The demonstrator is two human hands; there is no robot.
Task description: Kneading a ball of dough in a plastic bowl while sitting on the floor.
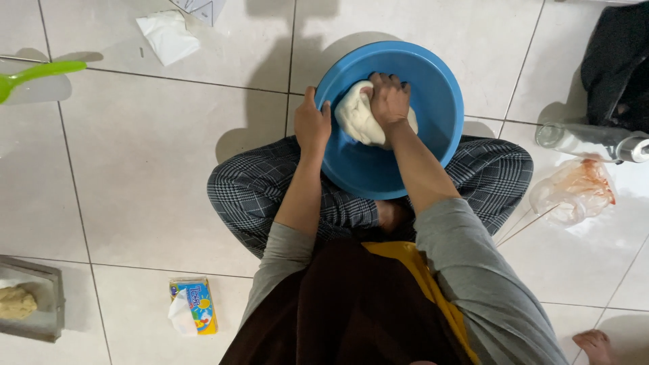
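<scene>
A round blue plastic basin (pixel 433 88) rests on my crossed legs in checked trousers. Inside it lies a lump of pale white dough (pixel 355 118). My right hand (pixel 389 101) is closed into a fist and presses down on top of the dough. My left hand (pixel 311 125) grips the basin's left rim, thumb over the edge. Both forearms reach forward out of grey sleeves.
White floor tiles surround me. A green spoon handle (pixel 40 73) sticks in at far left, a crumpled tissue (pixel 167 37) lies ahead, a metal tray with dough (pixel 27 304) and a tissue pack (pixel 194 305) sit at lower left. A clear bottle (pixel 588 138), plastic bag (pixel 574 189) and dark cloth (pixel 618 61) lie right.
</scene>
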